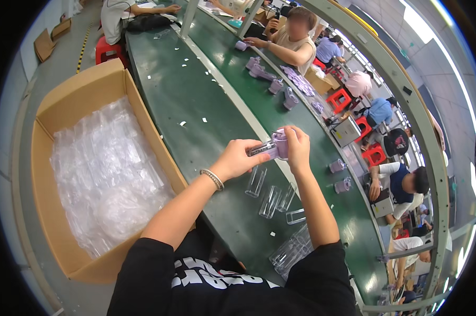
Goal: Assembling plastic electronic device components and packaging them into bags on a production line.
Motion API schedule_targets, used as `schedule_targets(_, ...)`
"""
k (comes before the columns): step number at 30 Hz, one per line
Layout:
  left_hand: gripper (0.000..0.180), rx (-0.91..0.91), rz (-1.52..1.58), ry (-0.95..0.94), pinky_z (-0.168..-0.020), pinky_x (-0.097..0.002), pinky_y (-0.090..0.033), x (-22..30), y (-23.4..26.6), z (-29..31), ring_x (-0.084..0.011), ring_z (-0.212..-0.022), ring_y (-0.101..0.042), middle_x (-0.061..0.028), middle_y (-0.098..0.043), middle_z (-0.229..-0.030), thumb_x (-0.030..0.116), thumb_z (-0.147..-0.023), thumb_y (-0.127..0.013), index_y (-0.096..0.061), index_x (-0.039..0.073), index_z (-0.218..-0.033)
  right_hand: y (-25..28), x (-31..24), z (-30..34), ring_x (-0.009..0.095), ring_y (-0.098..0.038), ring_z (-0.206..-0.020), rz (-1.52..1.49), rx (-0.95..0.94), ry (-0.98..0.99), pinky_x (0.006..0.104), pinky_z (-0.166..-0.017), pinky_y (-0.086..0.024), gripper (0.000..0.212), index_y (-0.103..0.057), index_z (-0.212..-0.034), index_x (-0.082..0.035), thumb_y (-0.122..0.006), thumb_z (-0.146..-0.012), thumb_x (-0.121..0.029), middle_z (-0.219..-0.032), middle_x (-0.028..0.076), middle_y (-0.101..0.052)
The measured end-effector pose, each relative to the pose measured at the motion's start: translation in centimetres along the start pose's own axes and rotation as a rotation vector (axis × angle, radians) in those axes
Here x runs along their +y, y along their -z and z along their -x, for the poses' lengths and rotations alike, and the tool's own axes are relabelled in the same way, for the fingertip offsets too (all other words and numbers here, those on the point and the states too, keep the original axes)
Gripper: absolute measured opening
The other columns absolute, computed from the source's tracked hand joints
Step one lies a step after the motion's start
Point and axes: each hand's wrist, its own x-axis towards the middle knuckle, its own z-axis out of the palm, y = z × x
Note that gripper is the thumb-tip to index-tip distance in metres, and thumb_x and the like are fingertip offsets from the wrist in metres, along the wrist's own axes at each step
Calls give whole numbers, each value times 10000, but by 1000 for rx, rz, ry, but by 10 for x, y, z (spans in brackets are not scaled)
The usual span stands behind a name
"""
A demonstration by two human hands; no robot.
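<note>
Both hands meet over the green workbench (174, 116) around one small lilac plastic device (281, 145) with a clear tube-shaped part. My left hand (237, 159) is closed around the clear end, where something dark shows inside. On the lilac end, my right hand (298, 148) grips from above with bent fingers. Just below the hands, several clear plastic containers (270, 201) stand or lie on the bench. A heap of similar clear containers (293, 252) lies closer to my body, by my right sleeve. Fingers partly hide how the two parts join.
A large open cardboard box (82, 271) of clear plastic bags (109, 168) stands at my left. Beyond a pale rail, a green belt (248, 100) carries several lilac devices (290, 98). Co-workers sit across it; a metal frame post (438, 174) rises at right. White scraps dot the bench.
</note>
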Motion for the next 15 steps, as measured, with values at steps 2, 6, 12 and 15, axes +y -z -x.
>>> schedule_targets(2,350,16,-16,-10,-468,-227,-444,4,-2,2,-69,-488,-538,-30,-616,-633,269,-785,-717,-654,-21,-969,1,3,-1,129,-574,-672,0,-6,10,263,-630,-451,314,-654,-849,32,-546,-852,-263,-716,76,-638)
schedule_targets(6,348,30,-94,8,-468,-243,-448,-1,-1,5,-79,-476,-552,-43,-621,-637,283,-775,-720,-655,-12,-948,-7,28,1,140,-600,-690,-13,28,-13,275,-647,-466,307,-670,-861,17,-543,-824,-260,-736,94,-659)
schedule_targets(12,411,88,-269,36,-657,-301,-510,-9,3,7,-188,-674,-651,-126,-677,-763,341,-735,-739,-666,-3,-948,-18,25,14,185,-620,-711,90,143,-74,309,-690,-477,310,-666,-859,17,-562,-800,-269,-751,125,-662)
schedule_targets(15,409,84,-267,-35,-619,-290,-511,-20,7,5,-170,-622,-640,-115,-672,-739,326,-739,-740,-660,-2,-969,-21,15,17,148,-562,-693,134,122,-51,285,-641,-440,309,-657,-867,32,-499,-834,-232,-752,87,-634)
